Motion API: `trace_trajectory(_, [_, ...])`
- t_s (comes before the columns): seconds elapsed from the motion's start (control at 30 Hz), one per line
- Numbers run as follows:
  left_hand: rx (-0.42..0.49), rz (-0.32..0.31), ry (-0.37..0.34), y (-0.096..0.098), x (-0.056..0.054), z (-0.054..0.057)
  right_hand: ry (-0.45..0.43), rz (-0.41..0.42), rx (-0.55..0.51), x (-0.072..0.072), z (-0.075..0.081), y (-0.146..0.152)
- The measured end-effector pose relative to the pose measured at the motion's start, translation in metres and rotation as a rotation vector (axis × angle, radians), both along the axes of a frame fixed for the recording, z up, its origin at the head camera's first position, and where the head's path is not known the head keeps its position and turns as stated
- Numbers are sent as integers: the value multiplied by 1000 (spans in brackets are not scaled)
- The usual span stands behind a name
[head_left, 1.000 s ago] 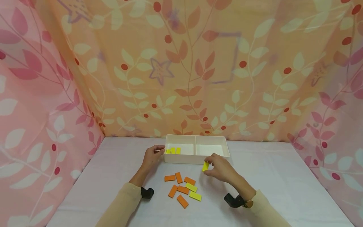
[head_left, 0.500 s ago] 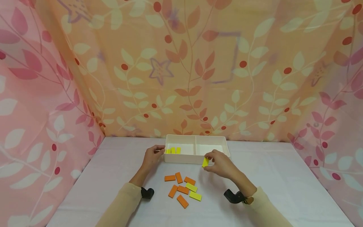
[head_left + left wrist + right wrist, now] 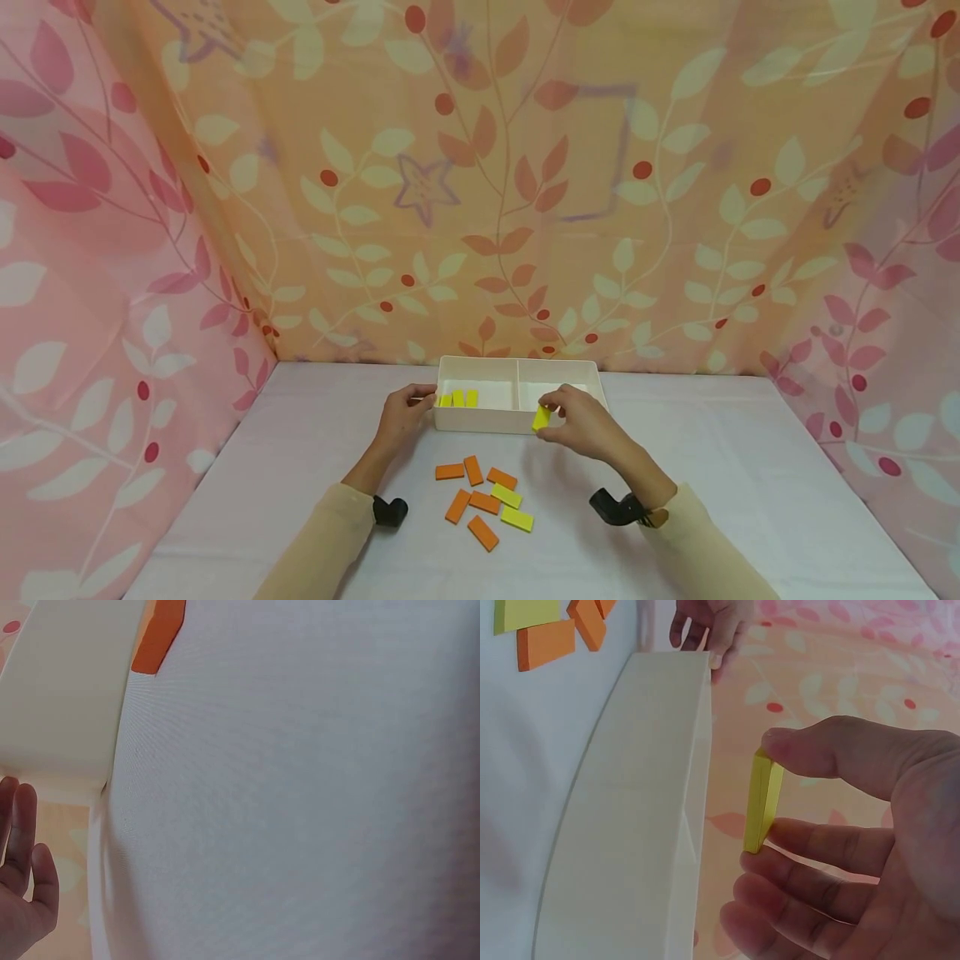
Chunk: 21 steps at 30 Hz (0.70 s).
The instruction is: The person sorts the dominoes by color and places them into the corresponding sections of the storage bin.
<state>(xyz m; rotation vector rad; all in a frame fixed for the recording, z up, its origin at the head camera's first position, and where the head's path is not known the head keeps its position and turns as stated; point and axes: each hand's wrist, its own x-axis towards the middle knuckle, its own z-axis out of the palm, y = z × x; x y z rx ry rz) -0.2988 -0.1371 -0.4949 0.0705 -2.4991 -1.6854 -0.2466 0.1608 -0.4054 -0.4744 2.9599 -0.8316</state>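
Observation:
My right hand (image 3: pixel 585 422) pinches a yellow rectangular block (image 3: pixel 541 418) between thumb and fingertips, in front of the right part of the white two-compartment box (image 3: pixel 480 421). In the right wrist view the held block (image 3: pixel 762 804) stands on its narrow side, seen beyond the box's rim. At the box's left end is my left hand (image 3: pixel 402 417), fingertips touching the end wall. The left wrist view shows its fingers (image 3: pixel 24 817) fairly straight against that wall. Several yellow blocks (image 3: pixel 458 398) stand in a row in the left compartment. My right hand partly hides the right compartment.
Between my forearms, several orange blocks (image 3: pixel 484 502) and two yellow blocks (image 3: pixel 517 519) lie loosely on the white-covered table (image 3: pixel 337 567). One yellow block (image 3: pixel 506 496) overlaps an orange one. A patterned cloth (image 3: pixel 495 250) hangs right behind the box.
My right hand has risen and moved forward with the yellow block, from before the box's front wall to overlapping its front rim. My left hand and the loose blocks have stayed put.

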Motion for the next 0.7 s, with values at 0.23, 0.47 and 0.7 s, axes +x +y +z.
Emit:
trace_trajectory(0.23, [-1,4,-5,0,0,0,15,18,-1,-7,3,0])
trace_trajectory(0.47, [-5,1,-1,-1,-1,-1,30,47,-33,-12,5,1])
trace_trajectory(0.7, [-6,2,-1,0,0,-1,46,62,-28,-16,7,1])
